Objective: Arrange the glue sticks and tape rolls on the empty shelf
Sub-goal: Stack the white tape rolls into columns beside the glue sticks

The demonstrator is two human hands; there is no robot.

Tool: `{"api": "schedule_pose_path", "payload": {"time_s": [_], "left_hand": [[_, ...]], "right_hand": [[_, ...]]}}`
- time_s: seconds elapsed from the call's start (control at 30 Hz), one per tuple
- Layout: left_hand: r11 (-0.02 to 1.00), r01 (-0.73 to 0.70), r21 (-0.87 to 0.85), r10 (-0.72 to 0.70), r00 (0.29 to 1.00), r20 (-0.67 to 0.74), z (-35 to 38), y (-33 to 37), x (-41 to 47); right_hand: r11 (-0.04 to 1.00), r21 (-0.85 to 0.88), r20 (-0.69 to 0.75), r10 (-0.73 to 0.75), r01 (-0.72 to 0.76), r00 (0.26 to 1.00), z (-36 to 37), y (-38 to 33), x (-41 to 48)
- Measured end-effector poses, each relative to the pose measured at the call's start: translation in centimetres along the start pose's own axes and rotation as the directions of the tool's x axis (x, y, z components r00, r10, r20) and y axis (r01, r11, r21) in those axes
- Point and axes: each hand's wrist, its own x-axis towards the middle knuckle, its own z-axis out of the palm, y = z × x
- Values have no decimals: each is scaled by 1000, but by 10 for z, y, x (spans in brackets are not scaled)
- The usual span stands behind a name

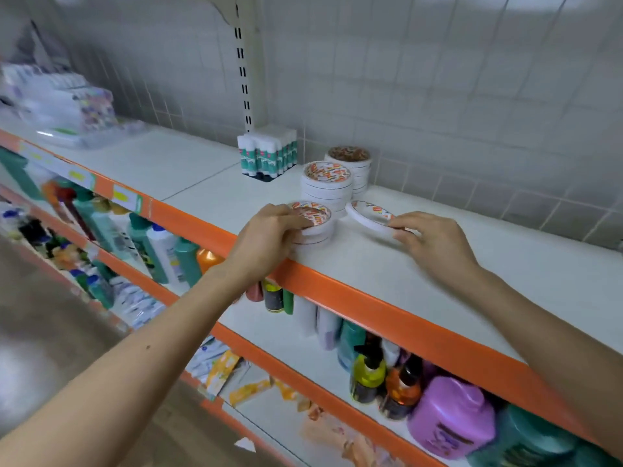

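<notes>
The step in hand is the placing of tape rolls in the middle of the frame, on the white shelf [505, 271] with the orange front edge. The left hand [269, 237] grips the front stack [317, 227] of tape rolls near the shelf's front edge, its fingers [290, 214] curled over the top and side. The right hand [435, 241] pinches the near rim of a single tape roll [369, 215], which sits tilted just right of that stack, its far edge low and seemingly on the shelf.

The next move, by the look of it, is to lay this roll flat, either on the front stack or as the start of a new pile beside it. That calls for levelling it first and keeping the stack steadied, so nothing slides toward the edge.

Counted, there are three stacks of tape and one loose roll. The middle stack [327, 185] and the back stack [350, 166] stand behind the front one and rise taller. Blur hides the exact rolls in each. The glue sticks [268, 153] stand upright as one tight block at the wall, above and left of the tape; their number cannot be told.
</notes>
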Motion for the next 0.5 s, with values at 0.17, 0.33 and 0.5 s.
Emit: {"api": "schedule_pose_path", "payload": {"time_s": [0.17, 0.33, 0.5], "left_hand": [[985, -164, -59, 169, 980, 103, 1, -40, 16], [975, -138, -176, 156, 984, 92, 4, -58, 24], [892, 223, -393, -112, 951, 287, -1, -59, 24]], "right_hand": [[996, -64, -46, 54, -56, 998, 20, -33, 6], [992, -127, -111, 1, -16, 994, 30, -53, 10], [979, -176, -80, -116, 101, 990, 43, -75, 23]]}}
